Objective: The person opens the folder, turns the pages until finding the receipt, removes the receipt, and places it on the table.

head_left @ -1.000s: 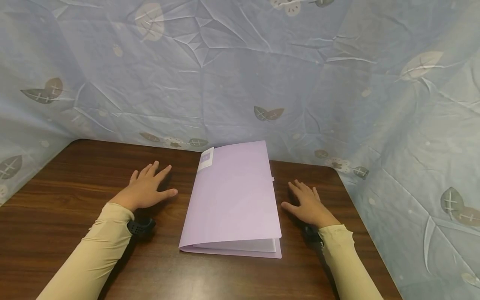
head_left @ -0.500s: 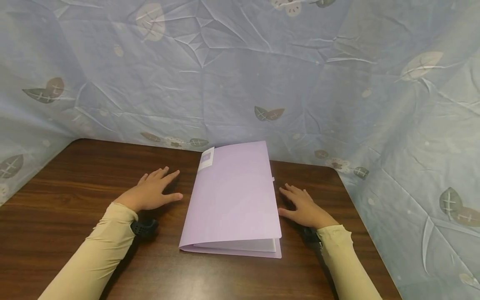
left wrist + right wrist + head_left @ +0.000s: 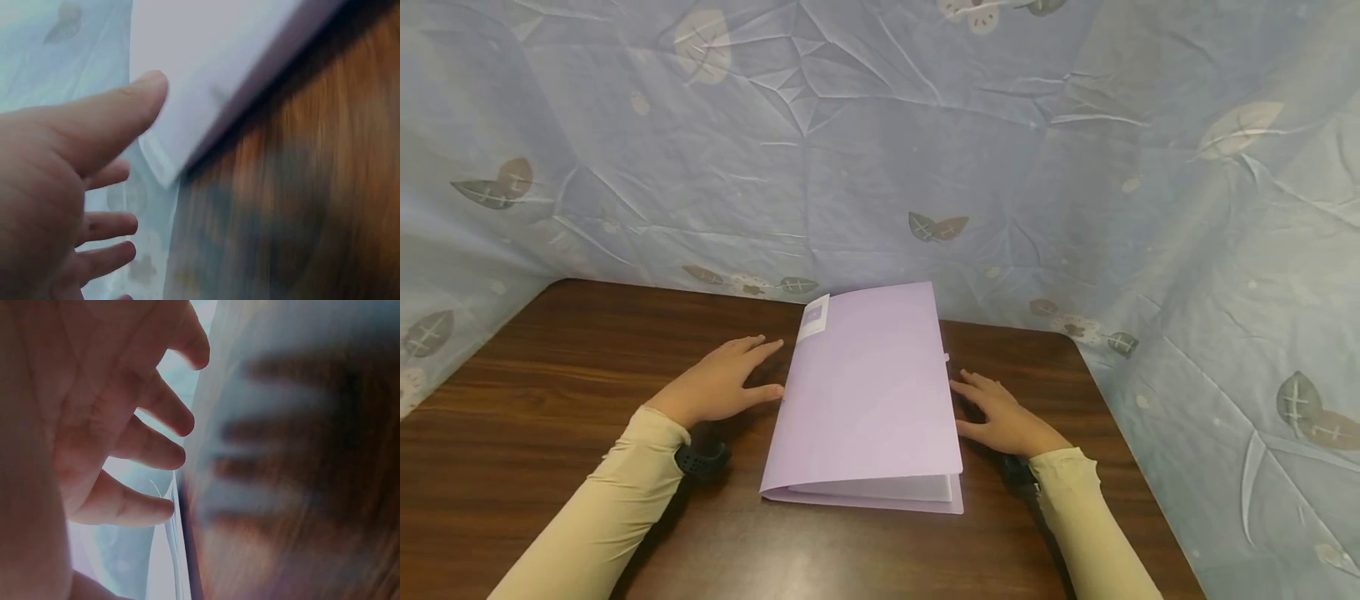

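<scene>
A light purple folder (image 3: 865,392) lies on the table with its spine to the left and its front cover slightly raised, pale sheets showing at the near edge. A white label (image 3: 813,317) sits at its upper left. My left hand (image 3: 718,383) is beside the spine, fingers spread and thumb tip close to it; whether they touch, I cannot tell. At the opposite, opening edge, my right hand (image 3: 1003,417) hovers with fingers spread, thumb and fingertips very near the folder. Neither hand holds anything. In the right wrist view, the fingers (image 3: 150,447) are apart above the wood.
The dark wooden table (image 3: 550,400) has rounded far corners. A pale blue curtain (image 3: 865,150) with leaf prints hangs behind it and along both sides. Each wrist wears a black device, such as the left wrist camera (image 3: 702,460).
Both hands have moved inward toward the folder, the left one rightward to the spine and the right one leftward to the opening edge. The folder stays in place.
</scene>
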Demonstrator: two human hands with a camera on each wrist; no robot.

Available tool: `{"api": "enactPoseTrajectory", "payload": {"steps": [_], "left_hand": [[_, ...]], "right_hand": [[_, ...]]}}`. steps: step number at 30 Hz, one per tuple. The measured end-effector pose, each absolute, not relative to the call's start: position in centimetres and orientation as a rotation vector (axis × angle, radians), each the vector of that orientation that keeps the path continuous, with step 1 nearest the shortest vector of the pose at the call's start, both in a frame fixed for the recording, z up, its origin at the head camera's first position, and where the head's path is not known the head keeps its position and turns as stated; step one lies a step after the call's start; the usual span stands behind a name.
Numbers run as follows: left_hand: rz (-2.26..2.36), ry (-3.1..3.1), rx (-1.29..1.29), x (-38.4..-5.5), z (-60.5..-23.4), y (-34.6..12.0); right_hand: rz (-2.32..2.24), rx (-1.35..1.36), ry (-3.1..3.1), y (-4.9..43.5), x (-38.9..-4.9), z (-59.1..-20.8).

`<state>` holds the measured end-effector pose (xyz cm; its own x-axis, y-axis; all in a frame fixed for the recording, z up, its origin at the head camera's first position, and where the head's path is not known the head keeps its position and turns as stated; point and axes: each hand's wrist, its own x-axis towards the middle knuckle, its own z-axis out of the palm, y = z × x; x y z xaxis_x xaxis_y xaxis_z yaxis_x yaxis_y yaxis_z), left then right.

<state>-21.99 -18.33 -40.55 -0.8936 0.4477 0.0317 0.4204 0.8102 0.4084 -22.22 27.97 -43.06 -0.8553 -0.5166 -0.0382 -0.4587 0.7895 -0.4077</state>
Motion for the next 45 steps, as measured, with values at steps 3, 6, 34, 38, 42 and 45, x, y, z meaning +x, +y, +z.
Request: {"api": "enactPoseTrajectory", "payload": {"steps": [3,6,34,38,42,45], "left_hand": [[0.676,2.920,0.788,-21.6,-40.2,-16.7],[0.704,2.897,0.901,-20.9,-39.7,-14.6],[0.184,2.851,1.538,-16.0,-37.5,1.1],[0.149,2.853,1.555,-15.8,-37.7,1.5],[0.126,2.867,1.546,-15.8,-37.8,1.8],[0.127,2.875,1.542,-15.7,-37.7,1.9]], "right_hand": [[-0.594,-0.759,2.815,27.9,-22.3,-43.0],[-0.595,-0.722,2.798,27.8,-22.3,-42.9],[-0.574,-0.793,2.757,27.4,-22.4,-43.0],[-0.571,-0.777,2.752,27.4,-22.4,-43.1],[-0.567,-0.773,2.754,27.4,-22.2,-43.0],[-0.566,-0.770,2.754,27.4,-22.2,-43.0]]}}
